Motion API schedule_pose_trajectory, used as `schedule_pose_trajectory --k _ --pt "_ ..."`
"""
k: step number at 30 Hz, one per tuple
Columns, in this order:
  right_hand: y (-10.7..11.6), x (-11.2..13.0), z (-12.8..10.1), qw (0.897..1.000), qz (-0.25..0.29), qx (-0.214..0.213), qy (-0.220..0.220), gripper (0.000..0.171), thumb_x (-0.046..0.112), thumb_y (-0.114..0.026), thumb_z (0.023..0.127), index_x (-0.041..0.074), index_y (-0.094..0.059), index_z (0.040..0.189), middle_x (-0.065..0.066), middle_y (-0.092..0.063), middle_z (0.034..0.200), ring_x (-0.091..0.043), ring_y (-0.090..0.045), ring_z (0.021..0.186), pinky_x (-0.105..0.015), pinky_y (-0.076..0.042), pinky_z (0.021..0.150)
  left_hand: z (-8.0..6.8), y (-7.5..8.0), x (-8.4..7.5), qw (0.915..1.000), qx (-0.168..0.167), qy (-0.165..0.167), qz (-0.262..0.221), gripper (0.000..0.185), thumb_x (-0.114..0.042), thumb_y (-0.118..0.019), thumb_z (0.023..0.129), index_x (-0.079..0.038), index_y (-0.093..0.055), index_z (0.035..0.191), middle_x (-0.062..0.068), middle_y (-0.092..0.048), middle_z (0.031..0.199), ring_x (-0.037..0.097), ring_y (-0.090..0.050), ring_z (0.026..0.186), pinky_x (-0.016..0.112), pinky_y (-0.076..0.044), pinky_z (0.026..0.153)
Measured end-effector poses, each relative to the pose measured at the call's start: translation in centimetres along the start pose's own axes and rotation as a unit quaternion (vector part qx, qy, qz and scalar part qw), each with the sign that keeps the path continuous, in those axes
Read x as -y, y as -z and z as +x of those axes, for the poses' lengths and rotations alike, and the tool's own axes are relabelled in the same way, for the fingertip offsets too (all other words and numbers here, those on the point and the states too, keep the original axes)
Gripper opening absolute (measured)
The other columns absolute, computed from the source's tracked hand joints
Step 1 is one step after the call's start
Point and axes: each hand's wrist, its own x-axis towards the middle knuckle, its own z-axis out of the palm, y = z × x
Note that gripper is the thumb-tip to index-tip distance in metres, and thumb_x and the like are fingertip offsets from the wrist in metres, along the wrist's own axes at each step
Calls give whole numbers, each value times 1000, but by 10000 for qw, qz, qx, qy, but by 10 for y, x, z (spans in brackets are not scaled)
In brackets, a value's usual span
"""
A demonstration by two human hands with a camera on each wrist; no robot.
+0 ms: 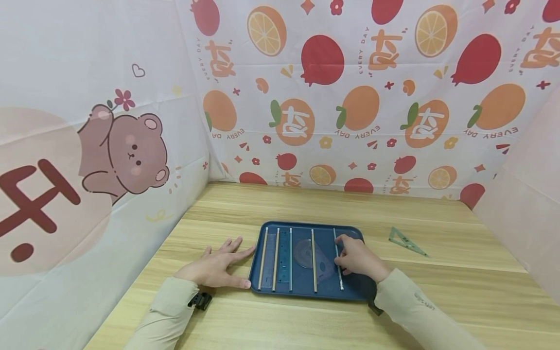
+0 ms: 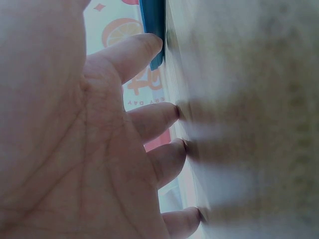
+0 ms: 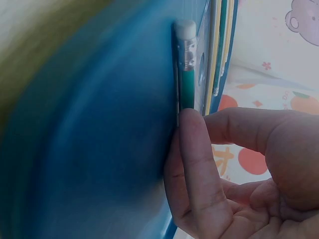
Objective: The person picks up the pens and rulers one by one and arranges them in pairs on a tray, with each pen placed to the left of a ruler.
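Note:
A dark blue tray (image 1: 302,290) holds pencils lying roughly parallel. My right hand (image 1: 359,257) pinches a green pencil (image 3: 187,87) between thumb and fingers at the tray's right part; its white eraser points toward the near edge. My left hand (image 1: 216,267) rests on the table with fingers spread, its thumb (image 2: 142,47) right at the tray's left edge. Left of the held pencil lie a natural-coloured pencil (image 1: 313,262), another green pencil (image 1: 290,262) and two more natural-coloured pencils (image 1: 275,262). Clear and blue rulers (image 1: 284,257), a protractor (image 1: 303,253) and a clear set square (image 1: 324,267) lie among them.
A green set square (image 1: 407,241) lies on the wooden table (image 1: 280,323), to the right of the tray. Printed cloth (image 1: 323,58) hangs behind the table, with more cloth at the left and right sides. Black straps show at both wrists.

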Motion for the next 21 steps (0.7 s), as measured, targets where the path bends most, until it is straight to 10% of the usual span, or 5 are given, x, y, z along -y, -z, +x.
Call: schedule_pose_trajectory --k 21 --pt "9 -3 -1 9996 278 48 -81 56 3 -72 99 -9 -50 149 -12 -66 84 -18 -69 68 -32 -65 62 -1 0 0 10000 13 0 -12 98 -69 -78 87 -28 -40 168 25 -17 179 54 -12 165 91 -5 117"
